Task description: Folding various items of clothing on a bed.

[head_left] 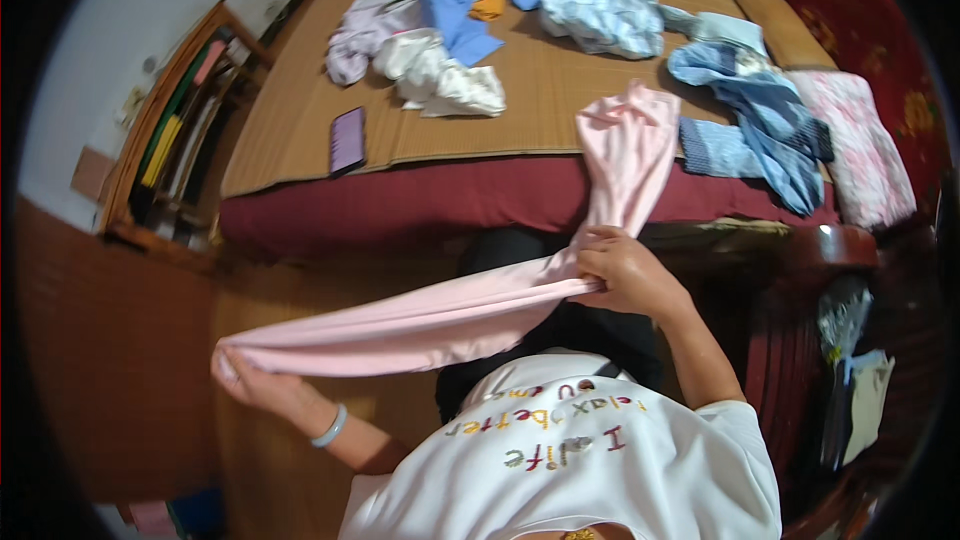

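Observation:
A long pale pink garment is stretched between my two hands in front of my body. My left hand, with a light bangle on its wrist, grips one end out to the lower left. My right hand is closed around the garment's middle. From there the rest of the pink cloth rises and drapes onto the edge of the bed, which has a woven mat and a dark red side.
Several clothes lie on the bed: a blue and white heap at the back, a light blue bundle, denim pieces and a pink floral piece at the right. A purple phone lies near the mat's edge. A wooden bookshelf stands left.

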Available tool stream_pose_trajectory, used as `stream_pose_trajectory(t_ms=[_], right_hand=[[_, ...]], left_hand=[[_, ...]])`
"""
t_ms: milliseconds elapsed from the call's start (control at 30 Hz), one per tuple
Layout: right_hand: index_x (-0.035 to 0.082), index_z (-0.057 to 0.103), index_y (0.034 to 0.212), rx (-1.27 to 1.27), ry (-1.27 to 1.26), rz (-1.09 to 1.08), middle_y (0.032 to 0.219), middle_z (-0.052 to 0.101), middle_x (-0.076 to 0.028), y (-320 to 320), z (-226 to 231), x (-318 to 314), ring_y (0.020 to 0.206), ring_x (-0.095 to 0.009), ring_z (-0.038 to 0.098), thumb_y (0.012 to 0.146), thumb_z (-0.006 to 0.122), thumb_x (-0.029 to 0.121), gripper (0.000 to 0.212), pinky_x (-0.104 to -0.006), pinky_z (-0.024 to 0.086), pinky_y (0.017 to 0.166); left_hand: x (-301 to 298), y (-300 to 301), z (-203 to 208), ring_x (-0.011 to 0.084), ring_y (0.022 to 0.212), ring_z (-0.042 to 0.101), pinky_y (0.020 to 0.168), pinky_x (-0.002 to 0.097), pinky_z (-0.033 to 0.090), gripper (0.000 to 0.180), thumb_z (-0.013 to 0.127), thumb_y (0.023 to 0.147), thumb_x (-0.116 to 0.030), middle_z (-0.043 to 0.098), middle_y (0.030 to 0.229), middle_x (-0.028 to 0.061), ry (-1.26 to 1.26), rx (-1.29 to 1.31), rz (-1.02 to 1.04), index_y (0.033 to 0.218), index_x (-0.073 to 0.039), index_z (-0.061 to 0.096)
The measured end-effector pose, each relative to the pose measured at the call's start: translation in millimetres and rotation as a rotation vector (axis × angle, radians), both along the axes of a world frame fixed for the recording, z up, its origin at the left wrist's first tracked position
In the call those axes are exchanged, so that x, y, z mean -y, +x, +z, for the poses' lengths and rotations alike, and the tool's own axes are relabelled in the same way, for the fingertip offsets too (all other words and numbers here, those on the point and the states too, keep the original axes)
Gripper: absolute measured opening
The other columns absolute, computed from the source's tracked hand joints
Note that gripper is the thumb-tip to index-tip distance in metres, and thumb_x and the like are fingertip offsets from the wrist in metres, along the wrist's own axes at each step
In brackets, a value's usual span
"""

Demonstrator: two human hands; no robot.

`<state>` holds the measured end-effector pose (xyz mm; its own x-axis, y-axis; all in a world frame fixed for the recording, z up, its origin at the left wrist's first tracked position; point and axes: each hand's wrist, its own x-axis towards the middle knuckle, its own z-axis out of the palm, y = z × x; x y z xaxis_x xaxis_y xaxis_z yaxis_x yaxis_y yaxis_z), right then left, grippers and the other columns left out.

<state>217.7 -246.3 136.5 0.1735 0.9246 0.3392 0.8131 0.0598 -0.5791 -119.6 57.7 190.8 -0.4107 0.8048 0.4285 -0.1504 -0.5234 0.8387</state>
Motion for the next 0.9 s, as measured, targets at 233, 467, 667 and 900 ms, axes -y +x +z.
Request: stream_pose_trajectory(t_ms=[233, 467, 667, 900], right_hand=[[0.011, 0.067, 0.091, 0.045, -0.073, -0.118, 0.084, 0.061, -0.006, 3.5, -16.1, 18.1, 0.087, -0.026, 0.061, 0.074, 0.075, 0.014, 0.019, -0.0418, 0.042, 0.095], [0.006, 0.066, 0.092, -0.019, 0.194, -0.557, 0.088, 0.062, -0.010, 52.2, -30.1, 36.4, 0.079, -0.029, 0.062, 0.073, 0.072, 0.002, 0.021, -0.0390, 0.049, 0.072], [0.000, 0.064, 0.098, -0.153, 0.314, -0.944, 0.088, 0.065, -0.017, 119.3, -53.7, 53.2, 0.079, -0.031, 0.065, 0.084, 0.065, 0.005, 0.015, -0.0371, 0.051, 0.069], [-0.001, 0.063, 0.099, -0.174, -0.002, -1.211, 0.093, 0.068, -0.023, 184.3, -57.1, 19.5, 0.087, -0.037, 0.067, 0.086, 0.067, 0.023, 0.028, -0.0430, 0.051, 0.075]], left_hand=[[27.5, 19.8, 29.9, 0.0379, 0.064, 0.063, 0.056, 0.0509, 0.064, 0.039, 0.059, 0.096, -0.028, 0.052, 0.094, 0.0261, -0.083, 0.060, -0.082, 0.111, 0.003, 0.040], [33.6, 8.3, 31.6, 0.0299, 0.112, 0.055, 0.095, 0.0422, 0.052, 0.049, 0.060, 0.096, -0.031, 0.051, 0.125, 0.0203, -0.127, 0.113, 0.010, 0.124, 0.009, 0.051], [20.1, -10.3, 18.8, 0.0269, 0.120, 0.051, 0.103, 0.0385, 0.042, 0.052, 0.062, 0.095, -0.031, 0.050, 0.131, 0.0195, -0.110, 0.111, 0.032, 0.127, 0.009, 0.052], [23.0, -15.4, 21.0, 0.0264, 0.119, 0.052, 0.103, 0.0388, 0.042, 0.050, 0.062, 0.095, -0.032, 0.052, 0.127, 0.0181, -0.104, 0.129, 0.015, 0.124, 0.009, 0.054]])
